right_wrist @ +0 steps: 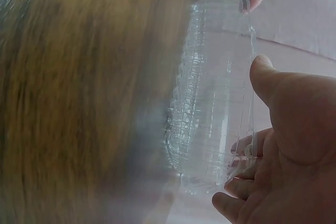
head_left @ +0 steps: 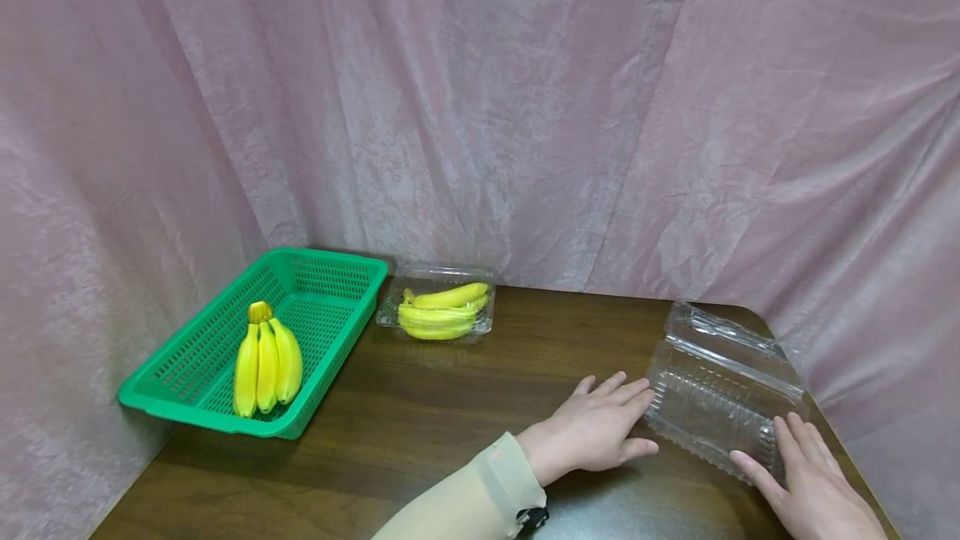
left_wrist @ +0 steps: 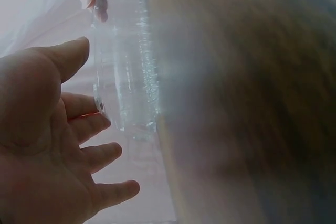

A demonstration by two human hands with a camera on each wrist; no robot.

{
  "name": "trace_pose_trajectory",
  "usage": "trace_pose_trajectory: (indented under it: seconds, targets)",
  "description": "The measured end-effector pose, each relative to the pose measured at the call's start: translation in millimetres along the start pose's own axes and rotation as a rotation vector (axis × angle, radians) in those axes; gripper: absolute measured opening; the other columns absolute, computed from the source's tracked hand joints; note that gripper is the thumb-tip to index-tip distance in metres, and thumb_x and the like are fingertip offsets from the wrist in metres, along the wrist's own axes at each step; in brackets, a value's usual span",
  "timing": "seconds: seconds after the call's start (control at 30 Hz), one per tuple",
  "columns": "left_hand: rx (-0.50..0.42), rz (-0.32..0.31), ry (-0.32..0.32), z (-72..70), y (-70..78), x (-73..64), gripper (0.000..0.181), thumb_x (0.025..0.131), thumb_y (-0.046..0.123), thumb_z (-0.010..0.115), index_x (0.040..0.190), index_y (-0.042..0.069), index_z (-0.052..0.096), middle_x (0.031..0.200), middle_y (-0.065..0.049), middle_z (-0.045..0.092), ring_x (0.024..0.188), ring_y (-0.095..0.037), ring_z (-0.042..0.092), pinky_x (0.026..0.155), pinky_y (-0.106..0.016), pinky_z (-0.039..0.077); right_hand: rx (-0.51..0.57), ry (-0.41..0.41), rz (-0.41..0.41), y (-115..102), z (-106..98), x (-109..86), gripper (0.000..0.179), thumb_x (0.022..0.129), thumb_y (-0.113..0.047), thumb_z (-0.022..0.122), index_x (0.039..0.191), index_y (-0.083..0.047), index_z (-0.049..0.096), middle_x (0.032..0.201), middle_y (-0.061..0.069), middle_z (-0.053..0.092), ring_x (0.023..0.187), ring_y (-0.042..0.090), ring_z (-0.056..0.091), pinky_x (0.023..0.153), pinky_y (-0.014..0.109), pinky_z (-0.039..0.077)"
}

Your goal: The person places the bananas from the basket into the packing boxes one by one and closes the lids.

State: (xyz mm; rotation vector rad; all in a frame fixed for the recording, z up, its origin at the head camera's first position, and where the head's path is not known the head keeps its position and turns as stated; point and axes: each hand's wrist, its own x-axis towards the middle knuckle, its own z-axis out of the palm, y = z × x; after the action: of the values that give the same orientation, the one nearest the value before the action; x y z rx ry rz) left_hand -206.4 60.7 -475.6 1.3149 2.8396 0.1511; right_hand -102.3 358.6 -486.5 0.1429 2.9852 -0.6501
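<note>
A clear plastic clamshell box [head_left: 708, 407] lies at the right side of the table, its lid [head_left: 720, 336] folded back toward the curtain. My left hand [head_left: 603, 427] is at the box's left side, fingers spread and fairly straight, fingertips right at the rim. On the opposite side, my right hand [head_left: 813, 473] has its fingers extended along the right wall, thumb near the front corner. Both wrist views show the box wall [left_wrist: 126, 72] between the two hands. No fruit shows inside this box.
A green plastic basket [head_left: 352, 332] at the left holds a bunch of bananas [head_left: 267, 365]. Behind the table's middle, another clear box [head_left: 390, 315] contains bananas [head_left: 442, 319]. A pink curtain [head_left: 525, 107] hangs along the back and sides of the wooden table [head_left: 420, 407].
</note>
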Motion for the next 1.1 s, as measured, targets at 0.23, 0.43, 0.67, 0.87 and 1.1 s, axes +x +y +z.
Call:
trace_pose_trajectory:
  seconds: [0.23, 0.43, 0.67, 0.87, 1.1]
  targets:
    - [0.006, -0.001, 0.012, -1.9, -4.3, -5.8, 0.075, 0.11, 0.071, 0.046, 0.174, 0.031, 0.038, 0.179, 0.016, 0.029, 0.165, -0.016, 0.029, 0.128, -0.052, 0.033, -0.026, 0.013, -0.004, -6, 2, 2.4, 0.112, 0.112, -0.067, 0.048, 0.161, 0.026, 0.008, 0.168, 0.048, -0.004, 0.157, 0.065, -0.011, 0.113, 0.086, 0.014]
    - [0.016, -0.008, 0.017, -1.3, -7.8, -10.9, 0.075, 0.11, 0.071, 0.046, 0.174, 0.031, 0.038, 0.179, 0.015, 0.029, 0.165, -0.016, 0.029, 0.128, -0.052, 0.033, -0.016, 0.02, -0.016, -8, 4, 5.8, 0.114, 0.111, -0.069, 0.049, 0.163, 0.024, 0.01, 0.169, 0.047, -0.003, 0.158, 0.063, -0.011, 0.113, 0.086, 0.014]
    - [0.015, -0.011, 0.017, -5.2, -12.0, -21.0, 0.075, 0.111, 0.07, 0.046, 0.173, 0.03, 0.04, 0.179, 0.012, 0.032, 0.165, -0.017, 0.029, 0.129, -0.055, 0.032, -0.003, -0.007, -0.011, -15, 5, 8.8, 0.115, 0.11, -0.071, 0.05, 0.165, 0.022, 0.009, 0.17, 0.046, -0.003, 0.159, 0.062, -0.012, 0.114, 0.086, 0.012]
    - [0.007, -0.016, 0.008, -7.5, -16.4, -28.6, 0.075, 0.111, 0.069, 0.047, 0.173, 0.028, 0.04, 0.179, 0.011, 0.032, 0.165, -0.019, 0.029, 0.129, -0.056, 0.031, 0.002, -0.006, -0.03, -23, 5, 9.8, 0.115, 0.11, -0.07, 0.051, 0.165, 0.021, 0.009, 0.171, 0.046, -0.003, 0.159, 0.062, -0.01, 0.113, 0.086, 0.015]
    - [0.003, -0.025, 0.011, -6.7, -22.4, -34.5, 0.074, 0.111, 0.068, 0.047, 0.173, 0.027, 0.041, 0.179, 0.01, 0.032, 0.165, -0.021, 0.028, 0.128, -0.058, 0.031, -0.014, 0.008, -0.051, -33, 6, 11.5, 0.11, 0.111, -0.067, 0.052, 0.165, 0.021, 0.013, 0.172, 0.045, 0.002, 0.16, 0.061, -0.004, 0.113, 0.085, 0.018]
